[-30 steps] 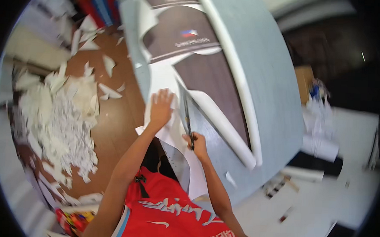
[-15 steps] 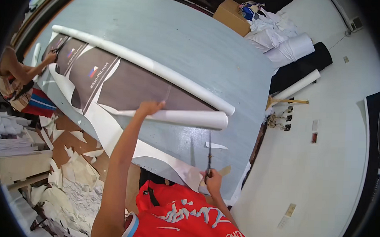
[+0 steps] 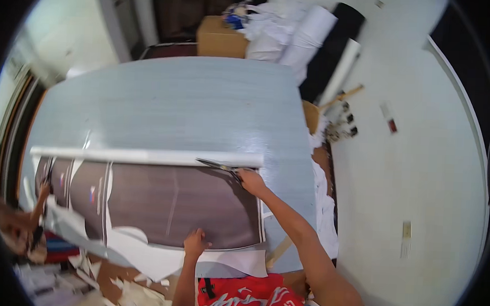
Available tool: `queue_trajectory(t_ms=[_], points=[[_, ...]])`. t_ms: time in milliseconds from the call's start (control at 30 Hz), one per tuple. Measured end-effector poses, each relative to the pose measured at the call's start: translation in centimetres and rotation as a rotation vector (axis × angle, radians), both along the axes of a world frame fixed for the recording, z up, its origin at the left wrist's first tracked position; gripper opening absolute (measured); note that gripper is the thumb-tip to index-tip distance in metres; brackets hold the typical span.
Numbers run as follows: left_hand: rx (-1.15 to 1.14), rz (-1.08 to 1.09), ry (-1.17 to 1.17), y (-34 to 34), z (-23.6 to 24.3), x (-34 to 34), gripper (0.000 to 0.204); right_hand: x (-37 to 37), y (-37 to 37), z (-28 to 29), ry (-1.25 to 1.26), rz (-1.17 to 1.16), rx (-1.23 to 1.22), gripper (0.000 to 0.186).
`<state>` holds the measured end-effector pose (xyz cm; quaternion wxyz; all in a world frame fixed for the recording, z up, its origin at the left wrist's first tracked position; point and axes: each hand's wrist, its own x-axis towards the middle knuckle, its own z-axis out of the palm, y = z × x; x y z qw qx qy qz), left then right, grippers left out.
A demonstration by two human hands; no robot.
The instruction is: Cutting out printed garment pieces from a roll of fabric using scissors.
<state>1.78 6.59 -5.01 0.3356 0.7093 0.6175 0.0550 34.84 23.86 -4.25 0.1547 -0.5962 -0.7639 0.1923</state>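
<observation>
My right hand (image 3: pixel 248 180) grips black scissors (image 3: pixel 217 165), their blades lying by the white paper roll (image 3: pixel 108 154) along the dark grey-brown printed sheet's far edge, near its right end. My left hand (image 3: pixel 196 239) rests with fingers apart on the sheet's (image 3: pixel 139 200) near edge. Below it, loose white paper (image 3: pixel 229 264) spreads toward me. The printed pieces sit on a light blue-grey table (image 3: pixel 165 106). At the far left, a co-worker's hand (image 3: pixel 44 190) holds another pair of scissors (image 3: pixel 49 172) at the sheet's end.
Behind the table are a cardboard box (image 3: pixel 220 37), white fabric rolls (image 3: pixel 310 33) and a black roll (image 3: pixel 349 21). A white wall or board (image 3: pixel 397 176) stands on the right. Paper scraps (image 3: pixel 140 290) litter the lower left beside the table.
My view has turned to face the table squarely. My right hand and scissors moved up to the far roll; my left hand sits at the near edge, where the rolled paper now lies flattened.
</observation>
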Motion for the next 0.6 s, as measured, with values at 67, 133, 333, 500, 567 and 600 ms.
queue_trajectory(t_ms=[67,133,333,500,567,600], points=[[0.048,-0.024,-0.009,-0.3,0.0,-0.4,0.049,-0.7,3.0,1.2,-0.041,-0.111,0.009,0.025],[0.089,-0.040,-0.026,0.1,0.2,0.0,0.046,-0.9,4.8,2.5,0.037,-0.322,0.199,0.027],[0.052,-0.031,0.016,0.2,0.3,-0.8,0.044,-4.8,-0.1,4.9,0.282,-0.556,0.084,0.033],[0.042,-0.118,0.086,1.0,0.7,0.5,0.036,-3.9,-13.4,3.6,0.503,-0.575,0.053,0.051],[0.133,-0.242,0.007,0.7,-0.1,1.3,0.025,-3.3,-19.1,2.9,0.429,-0.646,-0.121,0.052],[0.137,-0.260,-0.013,0.2,-0.5,1.9,0.021,-3.1,-21.5,2.9,0.434,-0.661,-0.172,0.052]])
